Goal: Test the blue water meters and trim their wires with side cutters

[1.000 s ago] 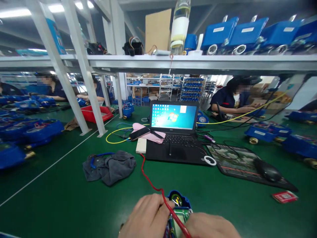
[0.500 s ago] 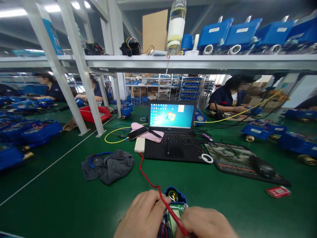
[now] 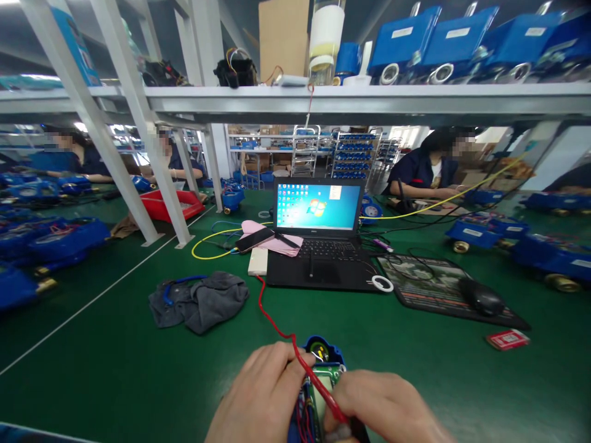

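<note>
Low in the head view stands an opened blue meter housing with a green circuit board and a round cell-like part with yellow marks in it. Its left side is gripped by my left hand, fingers curled over the edge beside a bundle of thin wires. From a white box a red cable runs over the board. My right hand is closed at the cable's lower end, on the housing's right side; its fingertips and the cable's tip are partly hidden.
Beyond the housing sits an open laptop, with a mouse pad, mouse and red packet to the right. A grey cloth lies left. Blue units line both sides. A shelf spans above; co-workers sit behind.
The whole scene has shifted slightly upward as my view tilts down. Both hands stay at the housing, and the right hand with the cable end has moved only slightly.
</note>
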A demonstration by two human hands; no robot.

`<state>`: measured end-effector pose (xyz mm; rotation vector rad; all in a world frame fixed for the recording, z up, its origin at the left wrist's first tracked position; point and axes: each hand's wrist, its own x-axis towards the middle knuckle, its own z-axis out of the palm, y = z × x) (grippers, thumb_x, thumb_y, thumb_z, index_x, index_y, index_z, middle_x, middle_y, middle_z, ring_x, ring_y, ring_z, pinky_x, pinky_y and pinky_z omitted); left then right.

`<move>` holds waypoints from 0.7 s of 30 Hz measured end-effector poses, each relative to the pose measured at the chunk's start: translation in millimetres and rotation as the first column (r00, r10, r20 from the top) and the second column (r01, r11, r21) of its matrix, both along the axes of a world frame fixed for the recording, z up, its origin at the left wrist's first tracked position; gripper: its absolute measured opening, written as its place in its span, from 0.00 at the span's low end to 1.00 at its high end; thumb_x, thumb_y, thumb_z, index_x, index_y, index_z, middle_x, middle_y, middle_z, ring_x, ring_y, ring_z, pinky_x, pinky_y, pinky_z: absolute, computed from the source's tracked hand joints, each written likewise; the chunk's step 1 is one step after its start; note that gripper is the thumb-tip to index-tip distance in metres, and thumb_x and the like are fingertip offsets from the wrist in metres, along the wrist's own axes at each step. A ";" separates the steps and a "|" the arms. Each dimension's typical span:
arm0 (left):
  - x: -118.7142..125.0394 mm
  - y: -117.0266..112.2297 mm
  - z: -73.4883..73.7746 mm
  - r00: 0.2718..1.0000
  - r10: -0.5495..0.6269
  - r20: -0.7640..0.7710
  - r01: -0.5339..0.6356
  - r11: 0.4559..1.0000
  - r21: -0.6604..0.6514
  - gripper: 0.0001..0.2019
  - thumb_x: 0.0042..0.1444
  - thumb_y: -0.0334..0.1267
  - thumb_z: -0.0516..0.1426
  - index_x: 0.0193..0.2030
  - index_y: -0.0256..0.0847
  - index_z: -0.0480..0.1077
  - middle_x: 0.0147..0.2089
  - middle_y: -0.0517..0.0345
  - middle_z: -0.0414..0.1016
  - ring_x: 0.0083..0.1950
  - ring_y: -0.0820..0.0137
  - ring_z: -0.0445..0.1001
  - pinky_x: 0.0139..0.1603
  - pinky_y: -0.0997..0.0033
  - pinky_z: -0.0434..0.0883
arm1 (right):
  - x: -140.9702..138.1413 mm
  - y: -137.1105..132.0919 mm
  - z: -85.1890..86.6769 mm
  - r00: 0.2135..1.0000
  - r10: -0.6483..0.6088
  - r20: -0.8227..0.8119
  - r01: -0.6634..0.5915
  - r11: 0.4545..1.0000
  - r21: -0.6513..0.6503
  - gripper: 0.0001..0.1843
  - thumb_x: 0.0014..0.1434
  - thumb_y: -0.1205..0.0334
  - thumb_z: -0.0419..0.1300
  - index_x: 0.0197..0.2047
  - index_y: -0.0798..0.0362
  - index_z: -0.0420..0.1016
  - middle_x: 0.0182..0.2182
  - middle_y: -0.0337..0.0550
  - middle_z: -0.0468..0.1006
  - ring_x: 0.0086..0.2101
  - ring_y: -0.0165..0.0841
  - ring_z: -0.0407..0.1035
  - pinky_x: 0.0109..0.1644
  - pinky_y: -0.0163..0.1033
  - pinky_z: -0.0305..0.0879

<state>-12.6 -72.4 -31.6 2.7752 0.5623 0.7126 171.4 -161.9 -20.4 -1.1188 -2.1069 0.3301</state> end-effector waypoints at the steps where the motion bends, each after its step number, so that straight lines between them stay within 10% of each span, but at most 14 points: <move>1: -0.8 -0.4 3.0 1.000 -0.012 0.013 0.012 1.000 -0.003 0.19 0.50 0.31 0.57 0.51 0.42 0.66 0.47 0.51 0.73 0.46 0.61 0.73 0.44 0.63 0.74 | -1.5 -1.7 1.5 1.000 -0.014 -0.004 0.014 1.000 0.005 0.12 0.67 0.61 0.47 0.34 0.53 0.66 0.26 0.39 0.71 0.27 0.26 0.66 0.31 0.29 0.59; 9: 2.3 -17.3 53.6 0.992 0.025 -0.127 -0.061 0.956 -0.288 0.22 0.40 0.39 0.65 0.43 0.40 0.67 0.46 0.51 0.70 0.47 0.58 0.69 0.47 0.56 0.73 | -16.7 -20.2 33.2 0.969 -0.247 0.013 0.247 0.967 -0.057 0.07 0.59 0.71 0.52 0.34 0.53 0.69 0.28 0.38 0.74 0.30 0.29 0.68 0.36 0.32 0.62; 17: 1.1 -18.8 51.3 0.995 -0.005 -0.096 -0.022 0.959 -0.281 0.21 0.47 0.40 0.61 0.49 0.44 0.64 0.51 0.52 0.66 0.50 0.59 0.67 0.49 0.56 0.71 | -12.7 -22.7 38.8 0.959 -0.188 -0.213 0.163 0.978 -0.130 0.05 0.60 0.70 0.55 0.32 0.55 0.69 0.26 0.37 0.71 0.27 0.27 0.65 0.31 0.31 0.60; 21: -1.0 -16.5 48.1 0.994 0.017 -0.107 -0.035 0.986 -0.166 0.28 0.45 0.42 0.61 0.55 0.47 0.60 0.53 0.53 0.66 0.51 0.58 0.68 0.49 0.58 0.71 | 14.2 9.2 37.7 0.780 -0.441 -0.444 0.390 0.897 -0.205 0.06 0.64 0.64 0.53 0.42 0.55 0.69 0.31 0.40 0.75 0.30 0.29 0.70 0.34 0.32 0.67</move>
